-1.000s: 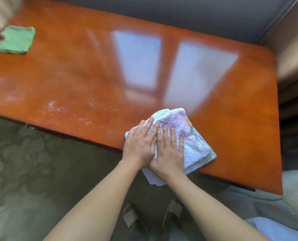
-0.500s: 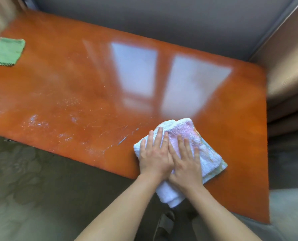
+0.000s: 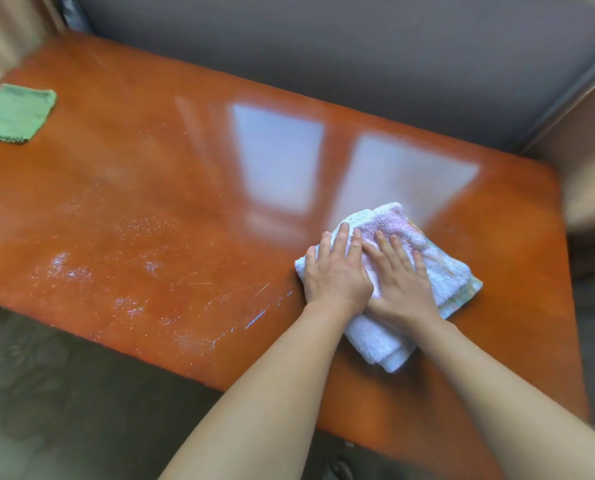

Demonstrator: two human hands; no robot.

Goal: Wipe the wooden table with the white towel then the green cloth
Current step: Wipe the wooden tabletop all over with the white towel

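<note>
A folded white towel (image 3: 441, 268) lies on the glossy wooden table (image 3: 171, 188), toward its right side. My left hand (image 3: 334, 271) and my right hand (image 3: 398, 275) press flat on the towel side by side, fingers straight and pointing away from me. The towel's near end sticks out toward me between my forearms. The green cloth (image 3: 13, 112) lies flat at the table's far left. White dusty smears (image 3: 129, 271) and scratch marks cover the table's near left part.
A grey wall (image 3: 324, 46) runs along the table's far edge. Beige furniture (image 3: 590, 168) stands close to the right end. Patterned floor (image 3: 46, 393) shows below the near edge. Bright window reflections lie on the tabletop's middle.
Both hands have pushed the towel away from the near edge, farther onto the table. The view has shifted with them.
</note>
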